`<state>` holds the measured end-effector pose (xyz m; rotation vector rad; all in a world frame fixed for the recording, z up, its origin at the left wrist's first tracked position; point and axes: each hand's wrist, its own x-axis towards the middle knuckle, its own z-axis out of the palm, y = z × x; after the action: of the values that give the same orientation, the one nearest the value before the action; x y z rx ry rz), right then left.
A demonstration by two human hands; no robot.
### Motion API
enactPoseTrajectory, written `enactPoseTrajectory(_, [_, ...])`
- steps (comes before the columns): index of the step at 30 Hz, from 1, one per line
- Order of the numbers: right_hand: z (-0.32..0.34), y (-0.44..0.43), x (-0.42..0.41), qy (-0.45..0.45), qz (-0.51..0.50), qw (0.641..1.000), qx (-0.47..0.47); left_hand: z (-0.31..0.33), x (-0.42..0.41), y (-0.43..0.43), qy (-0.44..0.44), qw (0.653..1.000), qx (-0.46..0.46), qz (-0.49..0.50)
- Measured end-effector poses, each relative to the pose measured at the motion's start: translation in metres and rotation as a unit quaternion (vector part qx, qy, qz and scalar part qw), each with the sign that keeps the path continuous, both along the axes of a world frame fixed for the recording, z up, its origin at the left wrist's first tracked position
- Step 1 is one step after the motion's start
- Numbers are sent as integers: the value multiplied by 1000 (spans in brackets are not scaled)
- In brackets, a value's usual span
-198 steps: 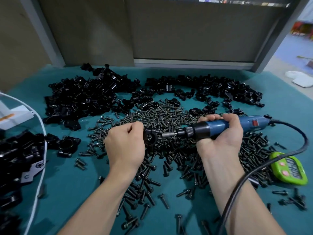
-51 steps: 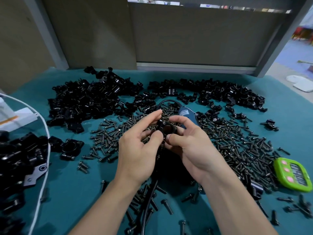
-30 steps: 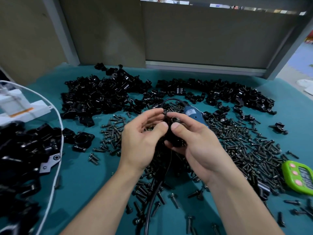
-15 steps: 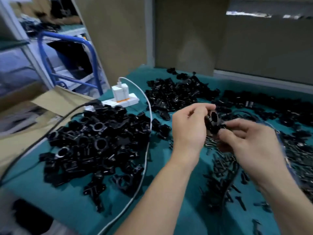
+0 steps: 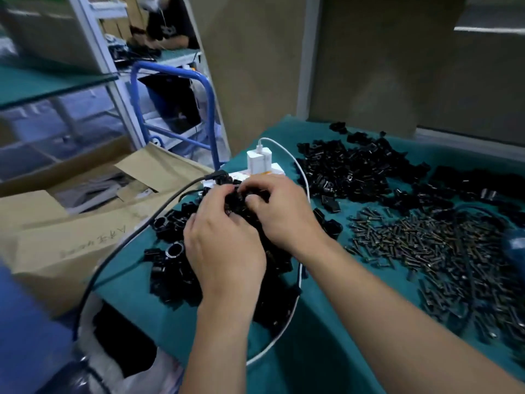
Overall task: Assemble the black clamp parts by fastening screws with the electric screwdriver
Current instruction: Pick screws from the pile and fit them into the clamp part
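Note:
My left hand (image 5: 224, 248) and my right hand (image 5: 284, 214) meet over the pile of assembled black clamps (image 5: 170, 263) at the table's left edge. Between their fingertips they pinch one black clamp (image 5: 238, 201), mostly hidden by the fingers. A heap of loose black clamp parts (image 5: 355, 172) lies further back. The dark screws (image 5: 426, 248) are spread to the right. The blue electric screwdriver (image 5: 514, 242) lies blurred at the right edge among the screws, with no hand on it.
A white power strip with a charger (image 5: 259, 165) stands just behind my hands. A black cable (image 5: 119, 245) and a white cable (image 5: 295, 308) run past the clamp pile. An open cardboard box (image 5: 71, 223) and a blue cart frame (image 5: 210, 109) stand left of the table edge.
The screwdriver was put down among the screws. Both hands carried the clamp left, from over the screws to above the assembled pile, and the view swung left with them.

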<state>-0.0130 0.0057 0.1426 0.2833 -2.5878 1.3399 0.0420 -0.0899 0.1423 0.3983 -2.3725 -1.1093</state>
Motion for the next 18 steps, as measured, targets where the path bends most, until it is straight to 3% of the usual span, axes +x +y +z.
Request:
enactPoseTrajectory(3, [-12,-10,-7,-61,22,992,104,-11,-6,-7,-125,991,-42,-31])
enactPoseTrajectory(6, [-20,-2,-2,-88,32,991,98,-17,-11,-11,-150,986,-48,-49])
enactPoseTrajectory(10, [-19,37,14,-82,-47,995,36,-20,-7,0,-69,997,0,-18])
enactPoseTrajectory(13, [-23,78,19,-79,-117,990,13,-22,0,37,37,995,-64,-60])
enactPoseTrajectory(18, [-37,136,36,-117,-198,973,37,-38,-2,82,3,986,-53,-161])
